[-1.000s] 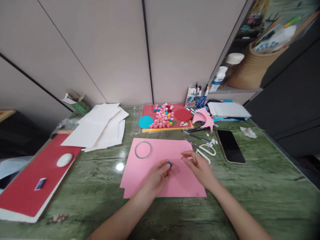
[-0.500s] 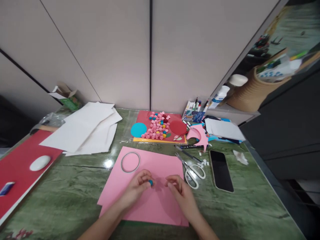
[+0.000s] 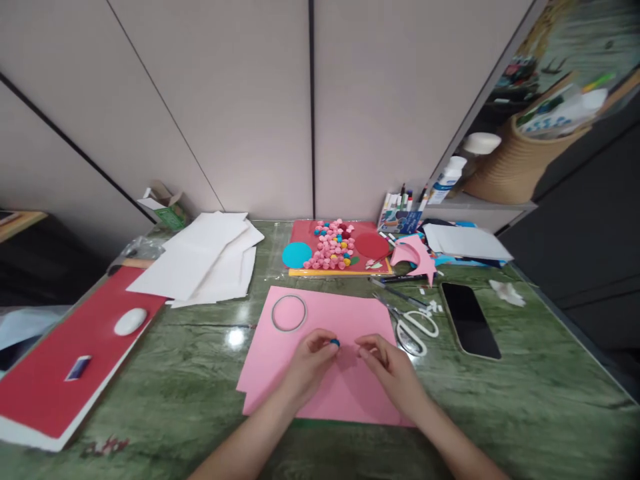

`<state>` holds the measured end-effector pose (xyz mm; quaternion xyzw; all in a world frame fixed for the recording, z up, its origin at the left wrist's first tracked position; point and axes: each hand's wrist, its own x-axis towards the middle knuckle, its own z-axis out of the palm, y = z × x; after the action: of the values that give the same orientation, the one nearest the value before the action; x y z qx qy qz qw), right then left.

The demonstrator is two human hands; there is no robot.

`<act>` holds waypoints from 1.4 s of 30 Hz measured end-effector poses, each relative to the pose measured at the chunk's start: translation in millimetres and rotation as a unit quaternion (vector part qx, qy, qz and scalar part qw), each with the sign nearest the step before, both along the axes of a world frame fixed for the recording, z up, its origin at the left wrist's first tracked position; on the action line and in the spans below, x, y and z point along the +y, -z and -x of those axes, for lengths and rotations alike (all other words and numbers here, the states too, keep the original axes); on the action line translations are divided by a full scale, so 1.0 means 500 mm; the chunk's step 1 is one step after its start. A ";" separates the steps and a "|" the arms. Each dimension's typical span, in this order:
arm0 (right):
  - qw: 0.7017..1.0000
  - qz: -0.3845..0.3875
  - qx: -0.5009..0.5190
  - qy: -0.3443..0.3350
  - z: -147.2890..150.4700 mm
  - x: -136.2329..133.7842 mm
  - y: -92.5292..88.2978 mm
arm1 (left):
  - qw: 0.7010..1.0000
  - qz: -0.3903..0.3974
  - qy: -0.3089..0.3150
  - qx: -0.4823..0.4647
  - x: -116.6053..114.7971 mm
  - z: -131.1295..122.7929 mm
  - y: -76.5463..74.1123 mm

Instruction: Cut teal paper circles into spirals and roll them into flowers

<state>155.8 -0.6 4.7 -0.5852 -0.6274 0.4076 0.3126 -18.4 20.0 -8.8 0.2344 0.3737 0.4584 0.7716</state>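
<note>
My left hand (image 3: pixel 316 363) pinches a small blue rolled paper piece (image 3: pixel 335 343) between thumb and fingertips, above pink paper sheets (image 3: pixel 350 393). A short gap to the right, my right hand (image 3: pixel 387 365) has its thumb and fingers drawn together in a pinch. Whatever may be between those fingertips is too small to make out. A thin grey ring (image 3: pixel 273 319) lies on the upper left of the pink paper. White-handled scissors (image 3: pixel 417 331) rest at the paper's right edge. Behind, a heap of pink, blue, yellow and dark red rolled pieces (image 3: pixel 333 250) sits on red sheets.
A phone (image 3: pixel 470 320) lies right of the scissors, near pens and a pink paper offcut (image 3: pixel 417 257). White papers (image 3: pixel 200 257) are at back left. A red board (image 3: pixel 65 360) carries a white oval object (image 3: pixel 131 322) and an eraser (image 3: pixel 79 368). A marker box (image 3: pixel 400 217) stands behind.
The camera view has swung left, so everything sits further right and the desk objects shift. The left hand still pinches the blue piece; both hands keep nearly the same pose.
</note>
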 end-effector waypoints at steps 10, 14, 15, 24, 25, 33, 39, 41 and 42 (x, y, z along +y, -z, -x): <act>0.993 -0.063 -0.009 0.094 -0.017 0.020 0.004 | 0.999 0.005 -0.027 0.042 0.030 0.021 0.003; 0.997 -0.043 -0.001 0.061 -0.016 0.010 0.004 | 0.998 -0.012 -0.001 0.055 0.030 0.014 0.001; 0.998 -0.037 0.000 0.046 -0.013 0.007 0.003 | 0.998 -0.016 0.005 0.057 0.027 0.011 -0.001; 0.998 0.006 0.061 -0.015 0.022 -0.008 -0.005 | 0.996 -0.009 0.024 0.082 0.013 0.002 -0.007; 0.998 0.006 0.061 -0.015 0.023 -0.009 -0.006 | 0.997 -0.011 0.022 0.079 0.013 0.004 -0.007; 0.998 -0.035 0.045 0.007 0.012 -0.026 -0.020 | 0.990 -0.074 0.022 0.121 -0.011 -0.005 -0.003; 0.995 -0.013 0.099 -0.028 0.027 -0.022 -0.001 | 0.982 -0.136 0.041 0.128 -0.016 -0.013 0.000; 0.993 0.000 0.115 -0.038 0.030 -0.020 0.006 | 0.980 -0.140 0.051 0.132 -0.014 -0.012 0.002; 0.992 0.009 0.118 -0.039 0.030 -0.019 0.009 | 0.979 -0.141 0.055 0.134 -0.013 -0.012 0.003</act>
<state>140.7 -10.2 0.2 -0.5109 -0.6046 0.4913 0.3635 -12.4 13.6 -10.0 0.4200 0.3916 0.4280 0.6979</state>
